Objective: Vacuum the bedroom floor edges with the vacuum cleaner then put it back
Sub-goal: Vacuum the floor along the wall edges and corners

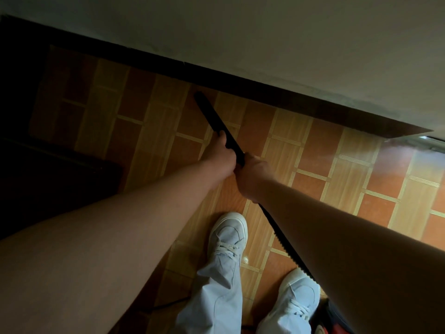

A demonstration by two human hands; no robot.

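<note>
Looks like a mid-pass along the wall to me. Both hands are on the long flat black plastic nozzle wand. The left hand is wrapped round it further forward, and the right hand grips the back end where the ribbed black hose joins on. The tip points to about 11 o'clock and sits near the dark brown skirting board. Whether it actually touches, I can't tell in that shadow.

If it were me, I'd tuck the tip right into the seam where skirting meets floor and drag it slowly and low along the line toward 3 o'clock. The front hand steers and the back hand just feeds the hose.

The glossy wood-look floor, orange and tan blocks with thin pale striped lines, looks slick and hard, so the flat nozzle should glide easily. The pale matte wall looks like it'd scuff, so better not to knock it.

The corrugated hose bends back under the right arm to the red hard-shelled vacuum cleaner body at 5 o'clock, just behind the white lace-up canvas shoe. It could tug or tip if pulled hard. There's also a thin dark cable on the floor around 7 o'clock, so watch the feet. The dark furniture at 9 o'clock is too shadowed to make out.
</note>
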